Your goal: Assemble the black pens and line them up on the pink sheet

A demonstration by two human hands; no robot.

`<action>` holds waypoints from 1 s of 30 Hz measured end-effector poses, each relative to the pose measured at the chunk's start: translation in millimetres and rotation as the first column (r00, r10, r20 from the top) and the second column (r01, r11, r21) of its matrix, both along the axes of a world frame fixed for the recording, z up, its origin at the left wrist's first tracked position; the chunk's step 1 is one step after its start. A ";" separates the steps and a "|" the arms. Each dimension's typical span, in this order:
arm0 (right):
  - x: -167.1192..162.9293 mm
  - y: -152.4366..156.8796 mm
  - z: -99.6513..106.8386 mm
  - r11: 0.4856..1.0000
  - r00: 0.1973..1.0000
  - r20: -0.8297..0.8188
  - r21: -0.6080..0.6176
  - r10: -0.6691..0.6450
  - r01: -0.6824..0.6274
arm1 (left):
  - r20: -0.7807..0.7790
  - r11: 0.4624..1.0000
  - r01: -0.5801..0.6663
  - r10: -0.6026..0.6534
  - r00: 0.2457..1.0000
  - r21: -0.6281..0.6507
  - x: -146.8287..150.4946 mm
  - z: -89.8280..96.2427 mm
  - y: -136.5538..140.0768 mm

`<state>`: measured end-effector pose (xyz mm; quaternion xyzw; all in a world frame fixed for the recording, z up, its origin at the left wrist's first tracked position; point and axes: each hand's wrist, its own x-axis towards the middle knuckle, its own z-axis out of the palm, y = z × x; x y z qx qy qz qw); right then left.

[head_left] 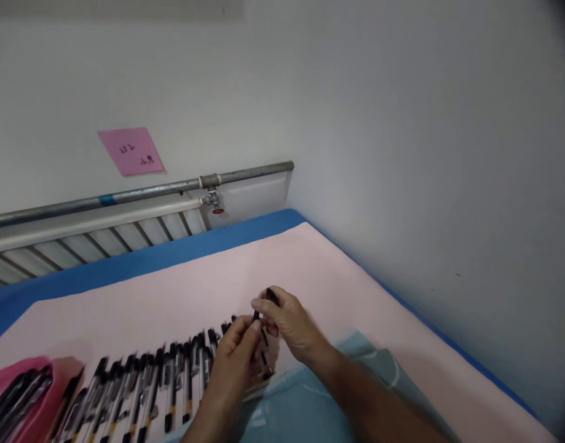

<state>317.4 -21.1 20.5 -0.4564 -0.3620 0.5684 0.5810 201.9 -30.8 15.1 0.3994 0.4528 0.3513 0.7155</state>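
My left hand [238, 354] is closed in a pinch around a slim black pen part [256, 315], close to my right hand. My right hand [291, 323] is closed too, with a black pen cap [272, 296] showing between its thumb and fingers. The two hands meet over the pink sheet, and the fingers hide most of what they hold. Below and to the left, a row of clear pens with black caps [144, 394] lies side by side. A few more pens lie partly hidden behind my hands.
A pink container [51, 394] with several black pens stands at the lower left. Light-blue clear plastic [300, 406] lies under my right forearm. The pink sheet [181, 292] covers a blue tabletop [139, 257] against the wall. Behind are a radiator [93, 246] and a pipe [157, 189].
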 end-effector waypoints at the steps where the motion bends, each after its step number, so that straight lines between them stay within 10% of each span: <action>1: 0.2 0.2 0.1 1.000 1.000 0.006 0.000 -0.006 0.006 | -0.008 1.000 -0.003 0.003 1.000 0.001 0.2 0.4 -0.1; 11: 0.1 -0.3 0.3 0.999 0.999 0.030 0.019 0.029 -0.029 | -0.030 1.000 0.006 -0.006 1.000 0.003 -0.5 -2.0 -0.2; 19: 19.8 12.5 -1.4 0.957 0.943 -0.175 0.003 -0.284 0.289 | -0.061 1.000 0.001 -0.002 0.998 -0.017 1.8 -5.5 1.6; 25: 9.1 1.3 2.7 0.998 0.999 0.022 -0.060 0.033 -0.031 | -0.037 0.998 -0.001 -0.001 0.999 -0.059 -1.6 1.4 -0.2; 30: 5.1 3.8 -4.8 1.000 0.997 0.071 0.000 -0.020 0.020 | -0.054 0.999 0.030 -0.031 0.998 -0.015 0.7 -4.4 -0.1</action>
